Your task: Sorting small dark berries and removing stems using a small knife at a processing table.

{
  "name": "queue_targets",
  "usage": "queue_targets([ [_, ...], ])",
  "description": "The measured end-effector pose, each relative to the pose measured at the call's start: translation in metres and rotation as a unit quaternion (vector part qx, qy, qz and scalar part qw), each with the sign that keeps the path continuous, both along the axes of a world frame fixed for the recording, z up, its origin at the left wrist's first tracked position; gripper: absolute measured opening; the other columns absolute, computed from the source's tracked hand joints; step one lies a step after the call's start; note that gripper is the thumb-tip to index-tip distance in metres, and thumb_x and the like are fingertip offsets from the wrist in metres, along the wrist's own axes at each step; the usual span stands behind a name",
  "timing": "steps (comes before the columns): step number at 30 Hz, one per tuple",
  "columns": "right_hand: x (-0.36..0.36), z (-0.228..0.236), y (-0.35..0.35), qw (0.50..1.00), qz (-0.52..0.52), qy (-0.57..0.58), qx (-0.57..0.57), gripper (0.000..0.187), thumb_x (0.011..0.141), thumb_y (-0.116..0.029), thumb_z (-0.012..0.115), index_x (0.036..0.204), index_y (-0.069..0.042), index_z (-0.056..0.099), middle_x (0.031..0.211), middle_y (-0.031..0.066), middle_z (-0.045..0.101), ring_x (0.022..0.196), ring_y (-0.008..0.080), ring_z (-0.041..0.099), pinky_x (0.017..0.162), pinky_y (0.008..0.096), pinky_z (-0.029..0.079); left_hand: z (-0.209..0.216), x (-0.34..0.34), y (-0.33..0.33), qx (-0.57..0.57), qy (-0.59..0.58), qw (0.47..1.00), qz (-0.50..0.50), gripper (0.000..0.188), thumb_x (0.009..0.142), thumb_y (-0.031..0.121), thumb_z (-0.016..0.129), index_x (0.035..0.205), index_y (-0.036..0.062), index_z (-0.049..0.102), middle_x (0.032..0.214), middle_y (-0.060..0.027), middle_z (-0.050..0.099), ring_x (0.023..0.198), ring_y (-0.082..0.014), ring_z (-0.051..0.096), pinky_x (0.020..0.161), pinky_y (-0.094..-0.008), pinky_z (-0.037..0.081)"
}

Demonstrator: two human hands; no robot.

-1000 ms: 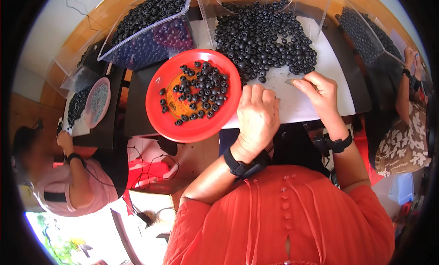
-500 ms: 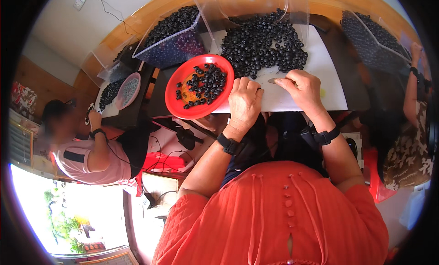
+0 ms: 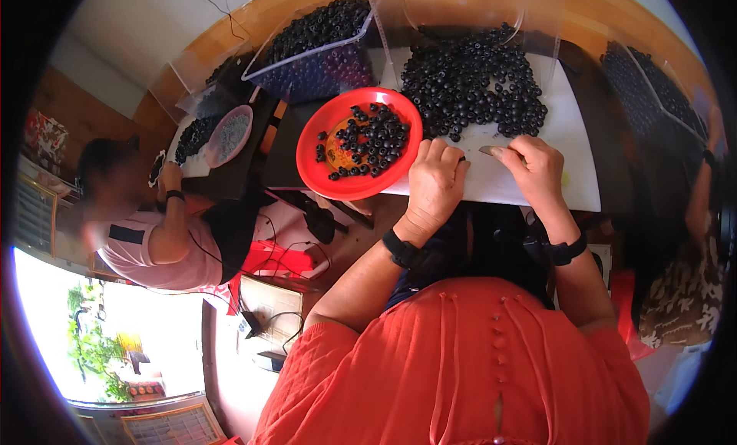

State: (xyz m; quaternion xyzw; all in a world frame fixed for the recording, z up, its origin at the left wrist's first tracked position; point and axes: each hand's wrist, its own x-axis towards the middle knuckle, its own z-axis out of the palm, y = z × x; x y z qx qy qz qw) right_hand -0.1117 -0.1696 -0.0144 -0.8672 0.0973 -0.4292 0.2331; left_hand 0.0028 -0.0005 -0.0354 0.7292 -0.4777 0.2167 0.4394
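My left hand (image 3: 437,182) is closed beside the right rim of a red plate (image 3: 310,155), with a small black piece just showing at its fingertips. My right hand (image 3: 537,173) pinches a small short-bladed knife (image 3: 487,149), whose blade points toward the left hand. The two hands are apart, over the near edge of a white board (image 3: 574,157). On the plate lie several loose black round parts (image 3: 390,138) with holes, like beads. A large heap of the same black parts (image 3: 468,84) spreads over the board beyond my hands.
A clear bin (image 3: 305,75) full of black parts stands behind the plate. A clear plastic panel (image 3: 543,30) rises at the heap's right. On the left, a person (image 3: 173,238) works by a pink bowl (image 3: 230,135); another person's arm (image 3: 700,188) shows at far right, near another clear bin (image 3: 652,84).
The whole view has shifted, so the table and plate appear farther right and lower. Both my hands keep their closed hold near the board's edge. The person on the left has brought the hands lower.
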Motion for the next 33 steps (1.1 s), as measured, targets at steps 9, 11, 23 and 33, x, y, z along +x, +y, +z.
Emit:
queue_targets([
  [9,-0.004,0.009,0.003,0.999,0.018,0.018,0.027,0.028,0.088,-0.018,0.083,0.074,-0.003,0.064,0.066,0.0072,0.060,0.059,0.0243,0.057,0.055,0.0382,0.043,0.004,-0.003,-0.004,0.073,-0.035,0.996,0.027,0.016,0.081,0.005,0.073,0.091,-0.0013,0.063,0.094,-0.0155,0.057,0.091,-0.0350,0.056,0.077,-0.0454,0.051],
  [11,-0.004,0.009,0.003,0.999,0.021,0.023,0.022,0.028,0.088,-0.018,0.083,0.074,-0.003,0.064,0.067,0.0072,0.060,0.059,0.0240,0.057,0.055,0.0379,0.043,0.005,-0.003,-0.005,0.099,-0.033,0.994,0.046,0.020,0.079,0.003,0.076,0.096,0.0003,0.066,0.097,-0.0143,0.059,0.092,-0.0354,0.059,0.075,-0.0465,0.052],
  [23,-0.007,0.008,-0.001,0.999,0.041,0.006,-0.014,0.026,0.087,-0.018,0.083,0.073,-0.005,0.065,0.067,0.0077,0.061,0.062,0.0271,0.060,0.055,0.0403,0.046,0.012,0.008,-0.002,0.090,0.003,0.996,0.002,0.015,0.082,0.004,0.075,0.097,0.0017,0.072,0.094,-0.0124,0.062,0.092,-0.0355,0.062,0.075,-0.0456,0.054],
  [33,-0.009,0.008,-0.001,0.999,0.051,0.014,-0.008,0.027,0.087,-0.019,0.084,0.074,-0.005,0.065,0.067,0.0075,0.060,0.062,0.0273,0.058,0.055,0.0409,0.044,0.022,0.013,-0.005,0.107,0.041,0.993,-0.013,0.015,0.082,0.004,0.078,0.097,0.0025,0.075,0.092,-0.0108,0.063,0.090,-0.0332,0.063,0.074,-0.0447,0.054],
])
